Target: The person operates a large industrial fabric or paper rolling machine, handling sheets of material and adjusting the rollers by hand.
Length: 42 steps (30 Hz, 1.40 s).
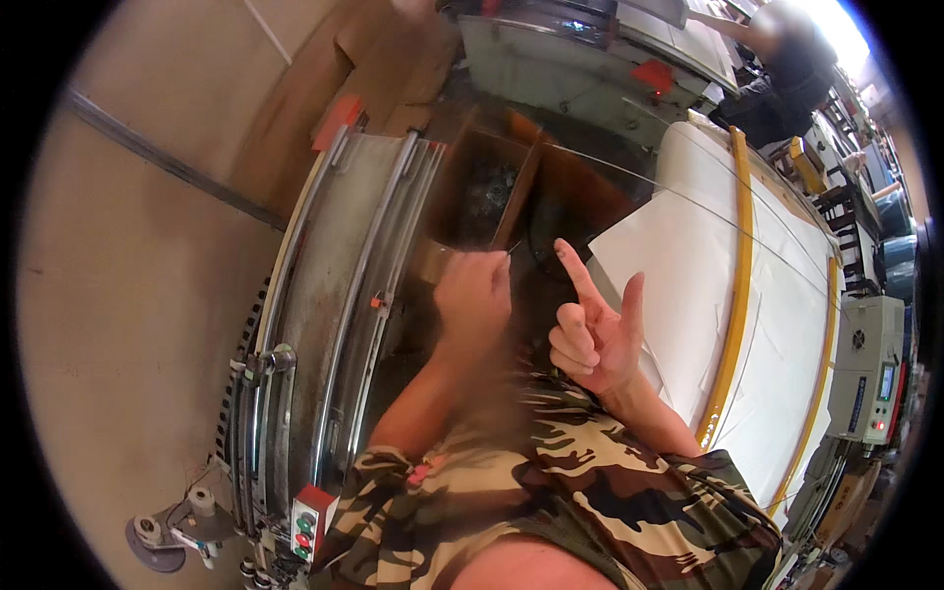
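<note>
My left hand [477, 295] is closed in a fist near the middle, slightly blurred. A thin dark sliver sticks out by its thumb side, and what the fingers hold is hidden. To its right my right hand [600, 329] is raised, index finger and thumb spread apart, the other fingers curled toward the palm. I see nothing in it. Behind the left hand stands a brown open box [519, 187] with dark, shiny contents. White sheets [669, 246] lie just right of my right hand.
A long machine with metal rails [379, 211] runs along my left, with a red-and-white push-button box [307, 529] at its near end. Yellow bars [739, 265] cross the white sheets. A grey control cabinet [865, 369] stands far right. Another person [792, 74] works at the back right.
</note>
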{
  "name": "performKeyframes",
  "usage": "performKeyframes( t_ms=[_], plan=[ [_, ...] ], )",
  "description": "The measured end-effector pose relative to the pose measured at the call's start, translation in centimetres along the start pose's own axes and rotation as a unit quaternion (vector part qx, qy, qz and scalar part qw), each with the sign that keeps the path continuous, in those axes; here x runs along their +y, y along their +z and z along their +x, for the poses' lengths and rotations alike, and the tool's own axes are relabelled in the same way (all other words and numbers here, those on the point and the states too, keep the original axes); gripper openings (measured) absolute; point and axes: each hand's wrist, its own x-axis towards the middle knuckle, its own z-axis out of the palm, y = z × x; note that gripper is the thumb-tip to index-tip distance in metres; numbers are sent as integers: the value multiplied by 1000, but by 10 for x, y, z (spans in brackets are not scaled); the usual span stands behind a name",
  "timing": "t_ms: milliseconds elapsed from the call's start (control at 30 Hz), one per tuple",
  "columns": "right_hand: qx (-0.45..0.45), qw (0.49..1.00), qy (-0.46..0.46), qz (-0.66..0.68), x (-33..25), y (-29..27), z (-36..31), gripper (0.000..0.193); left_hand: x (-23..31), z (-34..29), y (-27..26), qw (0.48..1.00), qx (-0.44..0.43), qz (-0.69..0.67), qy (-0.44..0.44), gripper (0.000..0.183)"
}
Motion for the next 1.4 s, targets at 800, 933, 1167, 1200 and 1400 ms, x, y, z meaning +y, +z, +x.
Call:
performKeyframes(
  t_ms=[800, 933, 1167, 1200, 1400],
  plan=[
    [1, 992, 1, 129, 24, 0, 2, 95, 10, 8, -7, 992, 6, -37, 122, 25],
    [-96, 995, 25, 7, 28, 13, 4, 99, -15, -9, 5, 998, -28, -14, 60, 16],
    [-10, 987, -39, 159, 18, 10, 8, 94, 20, 13, -33, 977, -211, 36, -13, 19],
    [-22, 985, -34, 167, 20, 12, 9, 94, 20, 11, -30, 992, -126, -6, 31, 21],
    [-60, 973, -15, 221, 21, 13, 13, 91, 19, 10, -17, 988, 64, -74, 120, 27]
  ],
)
